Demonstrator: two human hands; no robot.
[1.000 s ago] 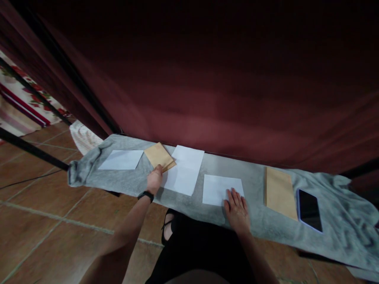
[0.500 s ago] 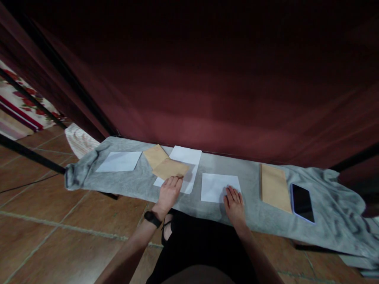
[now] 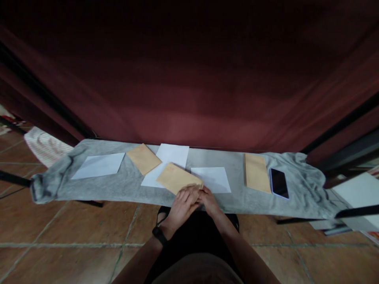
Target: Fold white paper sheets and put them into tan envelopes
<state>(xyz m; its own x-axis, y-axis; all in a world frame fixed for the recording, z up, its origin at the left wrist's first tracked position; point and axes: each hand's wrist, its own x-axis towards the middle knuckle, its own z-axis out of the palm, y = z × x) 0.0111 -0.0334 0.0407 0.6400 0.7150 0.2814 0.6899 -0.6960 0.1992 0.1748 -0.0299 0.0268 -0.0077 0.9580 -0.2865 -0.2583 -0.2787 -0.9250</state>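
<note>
Left hand (image 3: 184,202) holds 1 brown envelope (image 3: 175,177) at its near right end; right hand (image 3: 208,200) adjoins it, grip I cannot tell; phone (image 3: 279,183) at right.

Dark-screened phone (image 3: 279,183) flat at 4 o'clock, beside rumpled grey cloth (image 3: 308,187). Dark red curtain (image 3: 189,98) at 12. Striped cloth (image 3: 44,146) at 9. Slanted black bar (image 3: 340,122) at 3. Brown tiled floor (image 3: 85,262), 7 to 8.

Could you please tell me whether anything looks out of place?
The leftmost brown envelope lies diagonally, one corner overlapping a white sheet, which looks untidy; the grey cloth is rumpled toward the right.
</note>
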